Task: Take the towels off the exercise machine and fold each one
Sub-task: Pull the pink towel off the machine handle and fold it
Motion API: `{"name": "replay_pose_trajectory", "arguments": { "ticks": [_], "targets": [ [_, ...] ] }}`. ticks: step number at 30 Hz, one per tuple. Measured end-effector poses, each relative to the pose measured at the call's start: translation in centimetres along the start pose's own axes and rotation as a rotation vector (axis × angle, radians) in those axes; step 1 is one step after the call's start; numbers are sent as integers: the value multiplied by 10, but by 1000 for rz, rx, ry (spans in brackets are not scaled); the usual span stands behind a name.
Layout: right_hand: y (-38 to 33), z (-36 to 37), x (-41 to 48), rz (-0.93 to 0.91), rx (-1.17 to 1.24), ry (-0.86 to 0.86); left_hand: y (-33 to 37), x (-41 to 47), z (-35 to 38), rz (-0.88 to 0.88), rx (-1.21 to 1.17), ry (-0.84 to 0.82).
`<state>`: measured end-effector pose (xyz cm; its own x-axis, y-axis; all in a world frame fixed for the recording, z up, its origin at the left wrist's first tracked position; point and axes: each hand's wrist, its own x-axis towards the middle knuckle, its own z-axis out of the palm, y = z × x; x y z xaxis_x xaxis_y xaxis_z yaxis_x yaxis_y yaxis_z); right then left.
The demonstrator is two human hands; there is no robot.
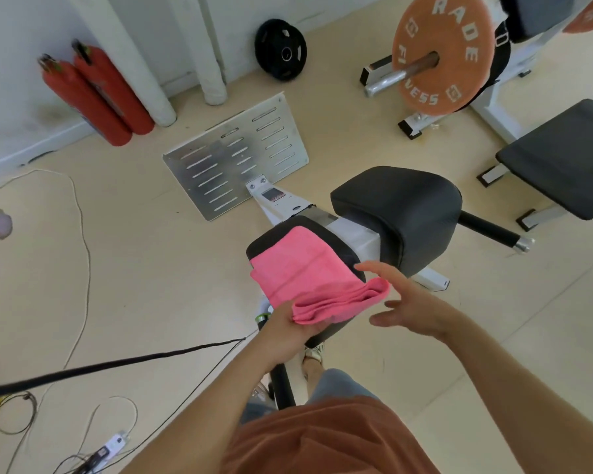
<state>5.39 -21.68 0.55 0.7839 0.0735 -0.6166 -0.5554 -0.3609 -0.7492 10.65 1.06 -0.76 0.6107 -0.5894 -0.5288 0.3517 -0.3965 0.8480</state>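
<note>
The left hand (288, 331) grips the near left corner of a folded pink towel (308, 268), fingers tucked beneath the layers. The right hand (411, 302) hovers empty with its fingers spread wide, just beside the towel's near right corner and not touching it.

The towel lies directly ahead of both hands on the exercise machine's small black seat pad (339, 241). Its thick layered edge runs left to right between the hands, and the rest stretches away from the person across the pad. The left hand already has it. The right hand is the free one, and a further fold probably depends on it taking the right corner.

Only one towel is visible. A second, larger black pad (401, 213) sits beyond the right edge of the seat pad, and a slotted metal foot plate (233, 155) lies farther off on the floor. Against the wall stand two red fire extinguishers (96, 94) and one black weight plate (280, 49).
</note>
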Motion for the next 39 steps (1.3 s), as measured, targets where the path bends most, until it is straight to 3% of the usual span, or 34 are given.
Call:
{"name": "replay_pose_trajectory", "arguments": {
  "ticks": [3, 9, 18, 20, 25, 28, 31, 35, 39],
  "targets": [
    [-21, -1, 24, -201, -263, 20, -3, -2, -7, -42, -80, 8],
    [-24, 8, 51, 10, -31, 18, -6, 2, -19, -264, -605, 163],
    [-17, 42, 68, -191, -713, 126, -18, 12, -53, -223, -691, 262],
    [-13, 45, 72, -207, -807, 145, -10, 17, -65, -268, -533, 252],
    [-10, 46, 82, -203, -825, 168, 20, 44, -67, -434, 172, 84],
    [-11, 44, 85, -189, -743, 162, 22, 60, -60, -293, 481, 123],
    [-15, 38, 87, -96, -619, 103, 18, 69, -58, -224, 596, 162],
    [-26, 31, 90, -8, -707, 48, 11, 79, -61, -264, 679, 222],
    [-28, 24, 88, 94, -697, 75, 6, 95, -63, -327, 744, 181]
  ]
}}
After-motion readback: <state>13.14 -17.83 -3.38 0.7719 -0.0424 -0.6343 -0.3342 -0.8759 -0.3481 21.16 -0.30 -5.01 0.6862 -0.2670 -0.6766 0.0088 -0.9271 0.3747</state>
